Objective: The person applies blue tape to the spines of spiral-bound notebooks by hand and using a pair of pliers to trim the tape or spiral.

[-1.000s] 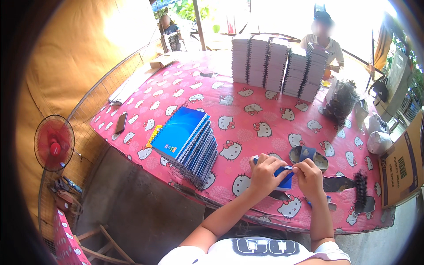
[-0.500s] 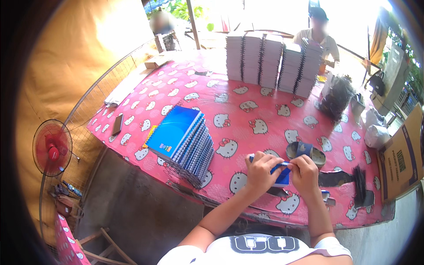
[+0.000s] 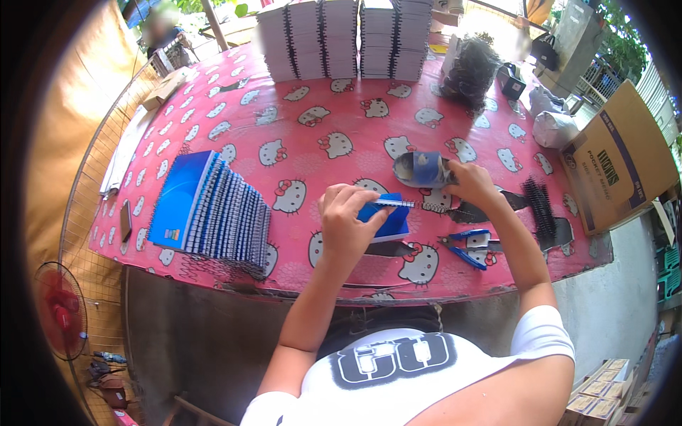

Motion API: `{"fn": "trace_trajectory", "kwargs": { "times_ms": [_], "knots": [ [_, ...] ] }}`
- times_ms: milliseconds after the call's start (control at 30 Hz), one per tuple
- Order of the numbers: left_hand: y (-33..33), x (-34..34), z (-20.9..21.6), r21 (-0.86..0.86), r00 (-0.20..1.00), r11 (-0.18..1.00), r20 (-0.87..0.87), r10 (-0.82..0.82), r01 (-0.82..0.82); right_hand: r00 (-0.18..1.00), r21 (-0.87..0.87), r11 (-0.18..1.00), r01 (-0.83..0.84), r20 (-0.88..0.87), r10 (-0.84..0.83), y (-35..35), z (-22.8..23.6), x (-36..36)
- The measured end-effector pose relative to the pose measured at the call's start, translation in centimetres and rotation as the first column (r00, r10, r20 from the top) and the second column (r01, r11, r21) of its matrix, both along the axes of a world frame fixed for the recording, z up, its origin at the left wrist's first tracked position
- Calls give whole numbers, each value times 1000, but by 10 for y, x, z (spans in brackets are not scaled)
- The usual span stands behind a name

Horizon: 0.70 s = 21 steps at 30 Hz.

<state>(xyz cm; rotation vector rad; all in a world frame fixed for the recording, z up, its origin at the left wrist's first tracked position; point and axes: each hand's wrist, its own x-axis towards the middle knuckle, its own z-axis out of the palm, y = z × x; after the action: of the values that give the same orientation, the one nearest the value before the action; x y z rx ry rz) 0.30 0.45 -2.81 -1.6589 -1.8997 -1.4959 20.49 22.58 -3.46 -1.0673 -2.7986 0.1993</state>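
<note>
Left hand (image 3: 346,221) had the small blue notebook (image 3: 387,221) pinned near the front edge of the surface (image 3: 305,121), fingers (image 3: 355,199) curled over its top edge and pinching by the wire spiral (image 3: 395,203), so it sat flat and steady. Right hand (image 3: 469,183) was off the notebook, reaching to the grey-and-blue roll (image 3: 420,169) just behind it; fingers looked loosely curled against the roll, but I couldn't tell whether they gripped it or only touched. Blue-handled pliers (image 3: 465,245) lay just right of the notebook, within reach. Black binding combs (image 3: 540,209) sat further right. Stack of blue notebooks (image 3: 209,209) leaned fanned out on my left, well apart; white stacks (image 3: 341,39) lined the far edge.
</note>
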Motion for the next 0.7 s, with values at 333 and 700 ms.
{"fn": "trace_trajectory", "kwargs": {
  "times_ms": [333,700],
  "knots": [
    [3,2,11,-102,999,995,46,4,1,918,-203,968,-145,-393,55,-20,24,-23],
    [-8,-15,5,-80,907,996,422,9,27,721,-544,653,-527,-693,5,-24,30,-49]
  ]
}}
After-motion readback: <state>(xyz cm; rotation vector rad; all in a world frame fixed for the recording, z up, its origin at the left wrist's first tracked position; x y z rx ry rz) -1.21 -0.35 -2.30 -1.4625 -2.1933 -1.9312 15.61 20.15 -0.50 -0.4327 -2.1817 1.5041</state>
